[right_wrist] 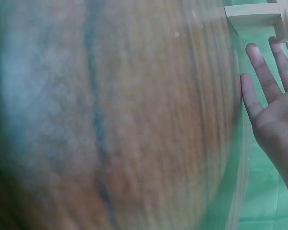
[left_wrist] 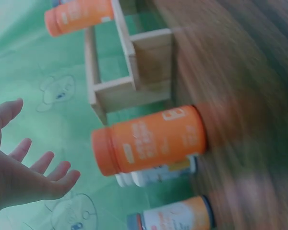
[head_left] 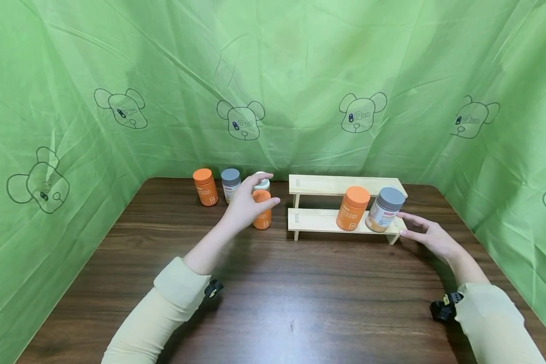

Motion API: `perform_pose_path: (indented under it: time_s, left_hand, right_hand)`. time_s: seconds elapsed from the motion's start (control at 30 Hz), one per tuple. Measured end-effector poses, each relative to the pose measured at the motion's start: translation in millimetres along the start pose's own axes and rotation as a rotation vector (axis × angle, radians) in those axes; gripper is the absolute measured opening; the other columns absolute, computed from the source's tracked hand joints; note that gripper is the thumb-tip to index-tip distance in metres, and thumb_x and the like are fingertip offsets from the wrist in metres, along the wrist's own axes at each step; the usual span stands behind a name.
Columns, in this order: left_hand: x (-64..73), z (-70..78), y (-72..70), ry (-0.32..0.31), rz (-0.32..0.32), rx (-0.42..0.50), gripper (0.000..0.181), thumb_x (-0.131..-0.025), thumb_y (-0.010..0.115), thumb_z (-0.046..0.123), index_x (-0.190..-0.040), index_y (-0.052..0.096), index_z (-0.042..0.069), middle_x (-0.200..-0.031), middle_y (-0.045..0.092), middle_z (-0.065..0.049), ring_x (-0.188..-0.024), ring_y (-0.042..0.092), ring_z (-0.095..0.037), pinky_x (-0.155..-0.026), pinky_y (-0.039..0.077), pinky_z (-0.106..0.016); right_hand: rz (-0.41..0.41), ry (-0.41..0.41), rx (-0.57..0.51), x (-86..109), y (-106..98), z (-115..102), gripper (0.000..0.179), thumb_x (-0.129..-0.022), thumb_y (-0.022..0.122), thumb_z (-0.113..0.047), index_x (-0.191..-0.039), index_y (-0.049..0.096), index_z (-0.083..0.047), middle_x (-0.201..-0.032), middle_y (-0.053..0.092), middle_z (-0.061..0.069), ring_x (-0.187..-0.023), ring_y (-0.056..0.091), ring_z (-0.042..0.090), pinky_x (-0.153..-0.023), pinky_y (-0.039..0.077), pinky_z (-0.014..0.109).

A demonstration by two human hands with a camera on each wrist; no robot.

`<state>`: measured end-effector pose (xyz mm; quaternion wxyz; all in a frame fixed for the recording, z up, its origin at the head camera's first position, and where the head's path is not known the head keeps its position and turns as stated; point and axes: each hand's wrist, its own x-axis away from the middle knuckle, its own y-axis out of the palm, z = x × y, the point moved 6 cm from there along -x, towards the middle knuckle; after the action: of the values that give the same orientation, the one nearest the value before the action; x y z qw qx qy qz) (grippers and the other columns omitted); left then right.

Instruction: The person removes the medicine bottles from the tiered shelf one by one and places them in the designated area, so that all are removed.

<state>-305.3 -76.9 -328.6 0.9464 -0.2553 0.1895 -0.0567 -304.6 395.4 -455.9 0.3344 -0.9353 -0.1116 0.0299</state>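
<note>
My left hand, thumb and fingers spread apart, holds nothing; it is right by an orange bottle on the table and overlaps it in the head view. In the left wrist view this orange bottle lies beyond the fingers, with a gap between. Behind it stands a white-capped bottle, largely hidden. My right hand is at the right end of a two-tier wooden rack, fingertips right at its lower step. On that step stand another orange bottle and a grey-capped bottle.
Left of my left hand, at the table's back edge, stand one more orange bottle and a second grey-capped bottle. The rack's upper step rises behind the lower one. A green curtain encloses the brown table.
</note>
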Motion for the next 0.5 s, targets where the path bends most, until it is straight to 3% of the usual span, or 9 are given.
perform_pose_path:
  time_s: [0.27,0.5]
  left_hand:
    - [-3.4,22.9,10.0,0.017,-0.006,0.05,0.059,-0.079,0.076,0.033,-0.132,0.052,0.026,-0.137,0.049,0.005,-0.128,0.043,-0.019,-0.104,0.036,-0.045]
    - [-6.8,40.2,27.9,0.074,-0.041,0.101,0.06,-0.081,0.074,0.031,-0.135,0.049,0.023,-0.139,0.047,0.006,-0.13,0.041,-0.018,-0.106,0.035,-0.043]
  right_hand:
    - [0.006,-0.013,-0.012,-0.2,-1,0,0.055,-0.092,0.061,-0.029,-0.143,0.042,-0.019,-0.142,0.043,0.007,-0.115,0.036,-0.013,-0.084,0.035,0.004]
    - [0.003,-0.024,-0.024,-1.1,-1,1,0.055,-0.093,0.061,-0.027,-0.143,0.041,-0.018,-0.141,0.044,0.002,-0.115,0.037,-0.013,-0.085,0.035,0.004]
